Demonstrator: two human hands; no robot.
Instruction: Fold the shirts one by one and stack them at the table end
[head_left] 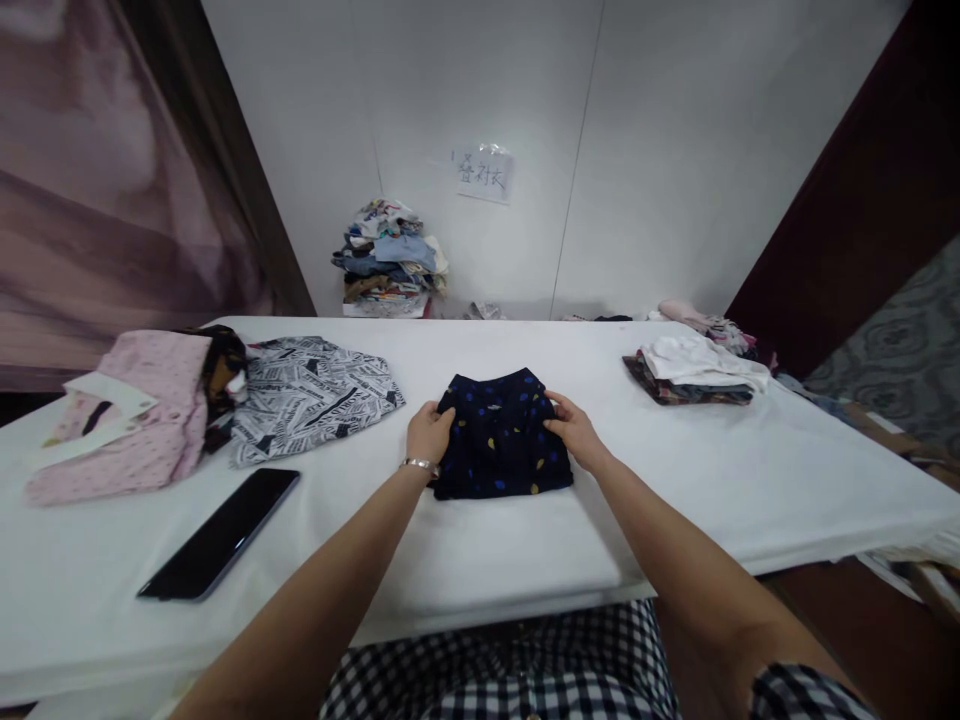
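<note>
A dark navy shirt with blue and yellow spots lies folded on the white table in front of me, its neckline at the far side. My left hand grips its left edge, thumb on top of the cloth and the other fingers mostly hidden. On the opposite edge, my right hand pinches the fabric the same way, near the shoulder. A silver bracelet circles my left wrist.
On the left lie a pink shirt with a white collar, a black-and-white printed shirt and a black phone. Folded clothes sit at the right. Behind the table rises a clothes pile, with a paper sign on the wall.
</note>
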